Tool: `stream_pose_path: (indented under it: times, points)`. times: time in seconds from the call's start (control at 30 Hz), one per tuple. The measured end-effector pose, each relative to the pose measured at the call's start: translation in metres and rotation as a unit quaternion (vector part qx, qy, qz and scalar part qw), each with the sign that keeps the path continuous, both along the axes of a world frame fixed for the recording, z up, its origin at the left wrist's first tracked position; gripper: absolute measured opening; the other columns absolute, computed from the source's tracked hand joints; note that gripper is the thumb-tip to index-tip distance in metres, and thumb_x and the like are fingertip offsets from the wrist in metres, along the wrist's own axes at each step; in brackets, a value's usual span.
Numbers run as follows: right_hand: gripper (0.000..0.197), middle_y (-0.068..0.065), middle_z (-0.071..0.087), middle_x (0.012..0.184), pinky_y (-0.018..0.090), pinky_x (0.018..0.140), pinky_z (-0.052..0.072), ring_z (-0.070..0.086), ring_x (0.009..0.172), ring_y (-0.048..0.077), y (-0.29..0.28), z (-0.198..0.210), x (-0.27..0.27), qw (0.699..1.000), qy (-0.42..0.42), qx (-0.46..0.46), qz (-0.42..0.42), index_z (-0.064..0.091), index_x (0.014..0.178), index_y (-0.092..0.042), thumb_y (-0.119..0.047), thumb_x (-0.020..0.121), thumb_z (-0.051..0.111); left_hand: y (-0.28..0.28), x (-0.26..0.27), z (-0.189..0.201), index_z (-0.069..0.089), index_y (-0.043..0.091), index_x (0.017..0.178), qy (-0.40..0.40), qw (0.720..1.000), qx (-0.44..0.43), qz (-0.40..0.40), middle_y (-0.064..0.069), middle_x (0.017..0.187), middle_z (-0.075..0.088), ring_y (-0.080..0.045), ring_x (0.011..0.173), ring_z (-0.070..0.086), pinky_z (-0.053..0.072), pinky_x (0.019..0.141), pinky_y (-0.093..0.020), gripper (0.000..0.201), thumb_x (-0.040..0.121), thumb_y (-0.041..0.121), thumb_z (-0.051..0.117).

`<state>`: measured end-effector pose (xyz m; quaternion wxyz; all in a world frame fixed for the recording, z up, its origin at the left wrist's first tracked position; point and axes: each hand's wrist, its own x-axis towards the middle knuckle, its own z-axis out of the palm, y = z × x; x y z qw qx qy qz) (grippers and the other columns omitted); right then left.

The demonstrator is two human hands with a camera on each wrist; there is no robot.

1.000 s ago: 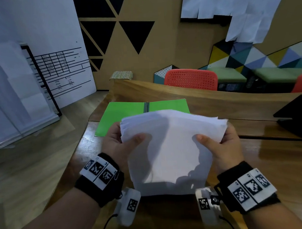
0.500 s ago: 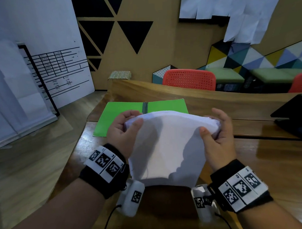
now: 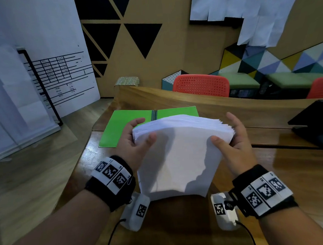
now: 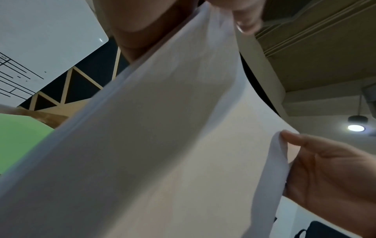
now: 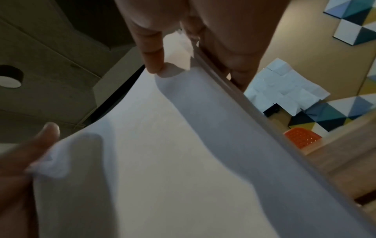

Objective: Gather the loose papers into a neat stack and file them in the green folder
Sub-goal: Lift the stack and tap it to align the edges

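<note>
A thick stack of white papers stands upright on its lower edge on the wooden table, tilted toward me. My left hand grips its upper left side, thumb on the front sheet. On the upper right side my right hand holds it the same way, thumb in front and fingers behind. The top edges of the sheets are fanned and uneven. Behind the stack the green folder lies open and flat. Both wrist views show the stack from below, pinched between thumb and fingers.
A black device sits on the table at the right. Beyond the raised wooden ledge stand red chairs. A whiteboard leans against the wall on the left, past the table's left edge.
The stack was bent forward over its top half a second ago; now it has straightened and stands taller, and both hands have slid back to gripping its upper sides.
</note>
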<state>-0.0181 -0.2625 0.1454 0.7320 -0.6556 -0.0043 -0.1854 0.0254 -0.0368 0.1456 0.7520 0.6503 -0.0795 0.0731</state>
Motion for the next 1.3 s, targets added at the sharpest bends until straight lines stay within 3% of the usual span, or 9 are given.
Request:
stream_pose_path:
  times: [0.13, 0.23, 0.33, 0.47, 0.63, 0.77, 1.03, 1.17, 1.3]
  points:
    - [0.072, 0.003, 0.055, 0.108, 0.011, 0.057, 0.052, 0.065, 0.069, -0.008, -0.008, -0.006, 0.0, 0.999, 0.035, 0.013, 0.018, 0.037, 0.135, -0.015, 0.015, 0.075, 0.063, 0.006, 0.0, -0.003, 0.059, 0.03, 0.08, 0.016, 1.0, 0.005, -0.001, 0.014, 0.057, 0.067, -0.005, 0.053, 0.059, 0.05, 0.048, -0.014, 0.027, 0.063, 0.013, 0.07]
    - [0.105, 0.004, 0.054, 0.106, 0.014, 0.055, 0.053, 0.067, 0.068, -0.003, -0.01, -0.006, -0.003, 0.996, 0.057, 0.01, 0.066, 0.039, 0.125, -0.016, -0.013, 0.034, 0.092, 0.015, 0.002, -0.009, 0.053, 0.032, 0.095, 0.004, 0.999, -0.048, -0.018, 0.013, 0.057, 0.069, -0.001, 0.051, 0.062, 0.053, 0.05, -0.017, 0.049, 0.071, -0.007, 0.069]
    - [0.125, 0.005, 0.061, 0.1, 0.023, 0.06, 0.057, 0.067, 0.079, 0.014, -0.002, -0.01, 0.0, 0.993, 0.088, -0.001, 0.083, 0.048, 0.116, -0.01, -0.044, 0.004, 0.091, 0.008, -0.001, -0.014, 0.06, 0.027, 0.089, 0.036, 0.999, 0.007, -0.015, 0.012, 0.063, 0.071, -0.009, 0.063, 0.063, 0.053, 0.052, -0.017, 0.041, 0.054, 0.017, 0.08]
    - [0.1, 0.012, 0.068, 0.101, 0.036, 0.068, 0.059, 0.067, 0.085, 0.025, 0.006, -0.01, 0.003, 0.996, 0.084, -0.008, 0.025, 0.056, 0.113, -0.004, -0.031, 0.024, 0.092, -0.005, -0.005, -0.006, 0.061, 0.024, 0.071, 0.047, 0.995, 0.083, 0.023, 0.012, 0.062, 0.065, -0.01, 0.063, 0.056, 0.047, 0.046, -0.008, 0.022, 0.074, 0.004, 0.069]
    - [0.088, 0.006, 0.065, 0.099, 0.019, 0.057, 0.055, 0.069, 0.077, 0.011, -0.001, -0.008, 0.003, 0.997, 0.026, 0.069, -0.029, 0.045, 0.123, -0.008, -0.026, 0.045, 0.083, 0.003, -0.001, 0.006, 0.056, 0.031, 0.092, -0.019, 0.999, -0.032, -0.004, 0.006, 0.097, 0.064, 0.003, 0.07, 0.065, 0.054, 0.063, -0.01, 0.044, 0.054, 0.019, 0.075]
    - [0.045, -0.004, 0.063, 0.106, 0.017, 0.064, 0.055, 0.063, 0.093, 0.012, 0.001, -0.011, 0.008, 0.996, 0.054, 0.073, -0.013, 0.043, 0.127, -0.022, -0.007, 0.088, 0.057, -0.004, 0.001, 0.01, 0.057, 0.033, 0.087, -0.015, 0.999, -0.042, 0.028, 0.003, 0.086, 0.062, -0.008, 0.067, 0.058, 0.05, 0.057, -0.01, 0.024, 0.064, 0.027, 0.06]
    - [0.055, -0.004, 0.063, 0.105, 0.013, 0.067, 0.056, 0.06, 0.098, 0.013, -0.004, -0.012, 0.009, 0.994, 0.1, 0.045, 0.016, 0.044, 0.133, -0.015, 0.011, 0.086, 0.05, 0.001, 0.004, -0.006, 0.065, 0.027, 0.072, 0.032, 0.999, 0.002, -0.016, 0.015, 0.054, 0.068, -0.002, 0.053, 0.059, 0.051, 0.05, -0.012, 0.027, 0.073, 0.0, 0.065]
    - [0.061, -0.001, 0.062, 0.094, 0.011, 0.058, 0.052, 0.065, 0.076, 0.003, -0.003, -0.012, 0.007, 0.994, 0.096, 0.035, 0.029, 0.044, 0.128, -0.009, 0.023, 0.076, 0.052, 0.014, 0.01, -0.014, 0.055, 0.023, 0.096, 0.037, 0.994, -0.063, -0.082, 0.008, 0.076, 0.066, 0.0, 0.061, 0.063, 0.053, 0.056, -0.015, 0.051, 0.048, 0.016, 0.069]
    - [0.042, -0.004, 0.069, 0.078, 0.018, 0.056, 0.055, 0.068, 0.066, 0.007, 0.005, -0.009, 0.008, 0.994, 0.094, 0.013, 0.052, 0.057, 0.1, -0.018, 0.019, 0.08, 0.053, 0.003, 0.008, -0.016, 0.059, 0.024, 0.091, 0.044, 0.997, 0.019, -0.064, 0.007, 0.077, 0.067, -0.009, 0.072, 0.061, 0.053, 0.059, -0.019, 0.036, 0.058, 0.009, 0.058]
